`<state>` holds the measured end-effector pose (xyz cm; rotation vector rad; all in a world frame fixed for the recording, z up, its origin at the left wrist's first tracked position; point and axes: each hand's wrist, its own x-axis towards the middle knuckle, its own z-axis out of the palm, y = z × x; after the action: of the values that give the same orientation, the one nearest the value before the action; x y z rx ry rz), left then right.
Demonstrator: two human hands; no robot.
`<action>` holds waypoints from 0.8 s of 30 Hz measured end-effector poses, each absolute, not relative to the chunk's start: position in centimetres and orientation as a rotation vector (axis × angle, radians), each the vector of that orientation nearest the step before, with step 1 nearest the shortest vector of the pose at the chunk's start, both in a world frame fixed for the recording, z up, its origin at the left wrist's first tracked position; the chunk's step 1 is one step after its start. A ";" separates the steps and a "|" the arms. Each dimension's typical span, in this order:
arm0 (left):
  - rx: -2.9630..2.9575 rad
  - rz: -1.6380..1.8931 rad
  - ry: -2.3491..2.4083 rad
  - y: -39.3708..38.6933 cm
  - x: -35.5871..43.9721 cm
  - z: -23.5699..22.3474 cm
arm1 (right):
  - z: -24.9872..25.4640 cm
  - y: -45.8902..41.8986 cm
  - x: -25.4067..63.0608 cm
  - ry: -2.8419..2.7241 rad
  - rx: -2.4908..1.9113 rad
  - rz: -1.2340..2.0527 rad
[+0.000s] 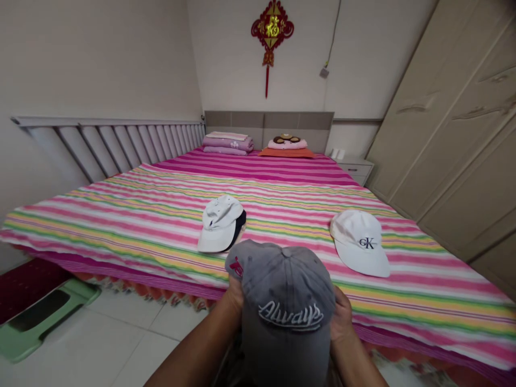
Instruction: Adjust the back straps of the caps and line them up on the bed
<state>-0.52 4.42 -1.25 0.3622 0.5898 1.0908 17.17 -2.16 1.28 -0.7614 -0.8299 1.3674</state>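
I hold a grey cap with white "Always" lettering close in front of me, over the near edge of the bed. My left hand grips its left side, fingers wrapped round the edge. My right hand grips its right side the same way. On the striped bedspread beyond lie a white cap stacked on a dark one and, to the right, a white cap with a dark logo.
Folded pink bedding and a pillow with a plush toy lie at the headboard. A wardrobe lines the right wall, a nightstand beside it. A slatted rail runs along the left. A green stool stands on the tiled floor.
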 end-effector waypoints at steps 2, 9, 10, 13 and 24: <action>0.354 1.081 0.704 4.3 -0.5 -0.5 | 1.3 -2.4 17.5 -0.820 -0.730 1.346; 0.383 0.955 0.717 4.4 -0.6 0.5 | -0.1 -2.9 20.2 -0.775 -0.750 1.379; 0.393 0.921 0.687 4.6 -0.7 0.2 | -0.4 -3.0 20.6 -0.779 -0.782 1.389; 0.406 0.889 0.596 5.1 -1.1 -0.7 | -0.9 -3.5 21.4 -0.799 -0.855 1.441; 0.654 0.809 0.365 4.1 -1.0 0.9 | 0.0 -4.3 20.6 -0.691 -0.804 1.418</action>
<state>-1.02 4.10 0.90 0.6536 0.3648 0.8088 20.64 -4.29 -0.05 -0.8044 -0.6911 1.4184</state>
